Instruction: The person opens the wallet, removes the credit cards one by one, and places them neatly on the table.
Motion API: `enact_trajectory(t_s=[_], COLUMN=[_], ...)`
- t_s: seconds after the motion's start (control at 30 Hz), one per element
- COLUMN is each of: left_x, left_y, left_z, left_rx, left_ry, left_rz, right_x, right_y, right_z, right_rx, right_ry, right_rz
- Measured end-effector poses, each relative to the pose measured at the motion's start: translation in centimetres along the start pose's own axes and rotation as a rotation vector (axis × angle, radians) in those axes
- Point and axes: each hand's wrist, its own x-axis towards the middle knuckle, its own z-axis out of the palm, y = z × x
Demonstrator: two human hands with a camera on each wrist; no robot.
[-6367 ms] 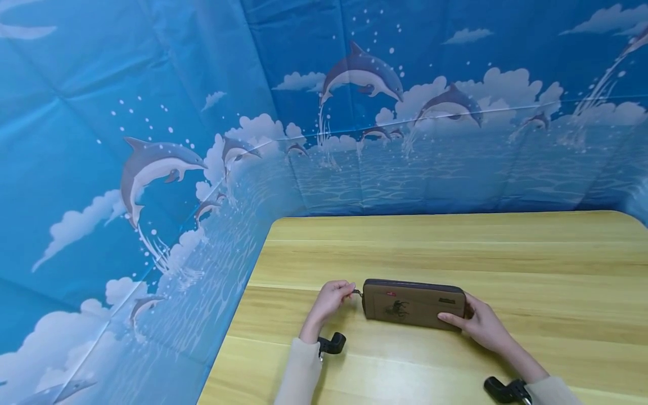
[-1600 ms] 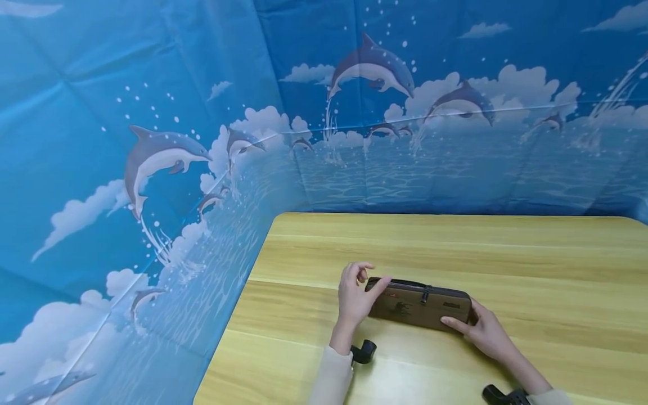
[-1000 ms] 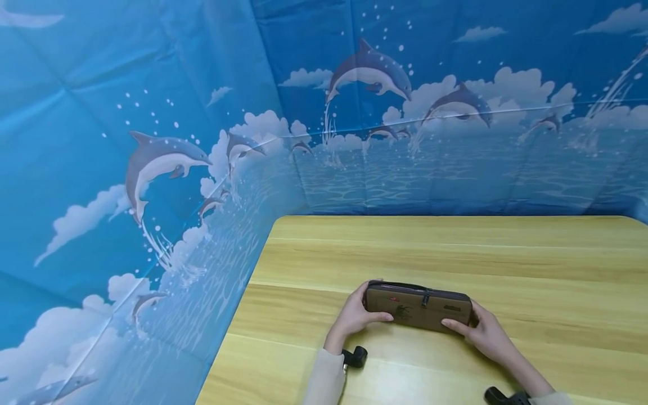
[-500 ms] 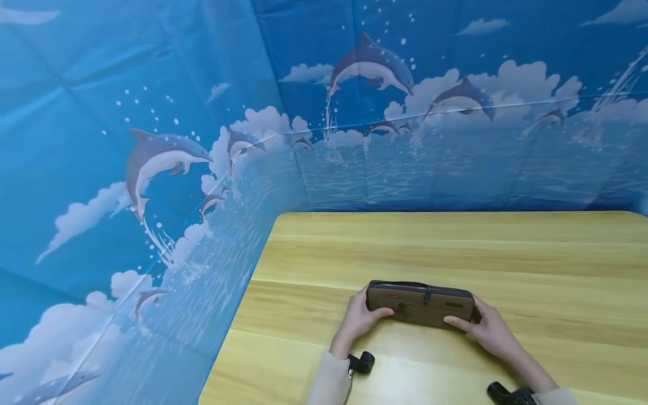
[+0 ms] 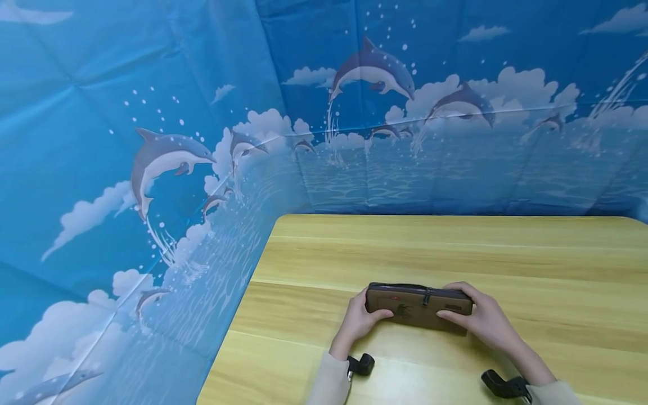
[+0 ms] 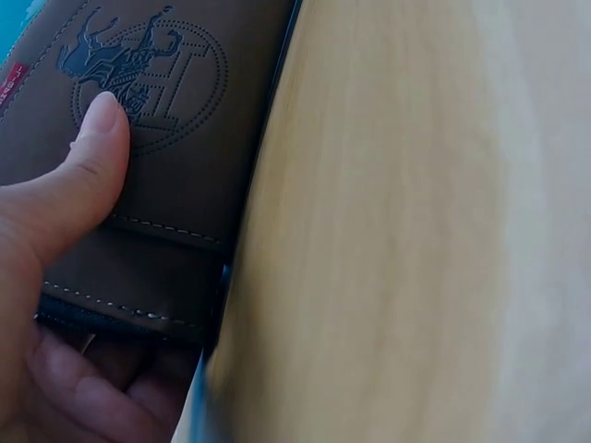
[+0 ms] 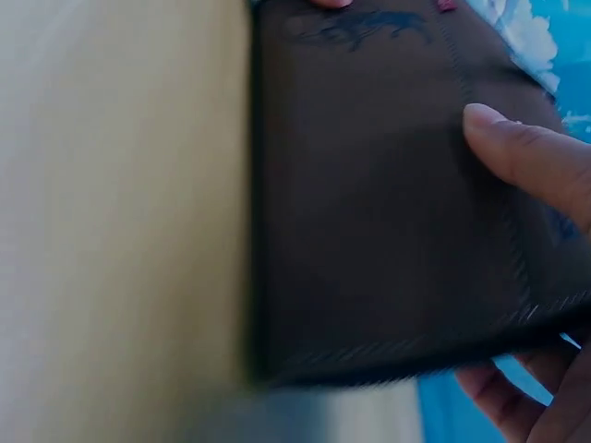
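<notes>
A long brown zip-around wallet (image 5: pixel 422 316) stands on its long edge, zip side up, with a dark embossed emblem and small red tag on its front. Its zipper pull (image 5: pixel 426 296) hangs over the front near the middle of the top. My left hand (image 5: pixel 357 322) grips the left end, thumb on the front below the emblem; the left wrist view shows that thumb (image 6: pixel 97 161) on the leather and curled fingers under the end. At the upper right corner my right hand (image 5: pixel 488 320) holds the wallet, thumb in front and fingers over the top. Its contents are hidden.
The wooden table (image 5: pixel 455 242) extends behind and to both sides of the wallet. A blue dolphin-print sheet (image 5: pixel 243 185) hangs along its left and far sides. Black wrist cameras sit on the left wrist (image 5: pixel 361 364) and right wrist (image 5: pixel 505 386).
Earlier my left hand pinched the zipper pull at the left end; the pull is now mid-top. My left hand then gripped the wallet's end. Just now my right hand moved up to the top corner.
</notes>
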Motion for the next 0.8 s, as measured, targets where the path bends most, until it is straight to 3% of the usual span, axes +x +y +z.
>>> enact_trajectory(t_s=[0.13,0.23,0.4,0.8], left_x=[-0.1,-0.1,-0.3,-0.4], left_y=[-0.2,0.8,2.9,3.4], left_z=[0.0,-0.2,-0.8,-1.0], left_rx=[0.0,0.01,-0.014,-0.041], left_ry=[-0.004,0.005,0.009,0.005], left_rz=[-0.02,0.006,0.025,-0.006], right_x=[1.2,1.9,2.2,2.2], right_y=[-1.1,-1.8,-2.5,-2.3], right_z=[0.2,0.4,0.7,1.9], right_rx=[-0.056,-0.099,-0.107,-0.142], right_ry=[0.028,0.045,0.063,0.212], right_rz=[-0.139,-0.212,-0.213,-0.309])
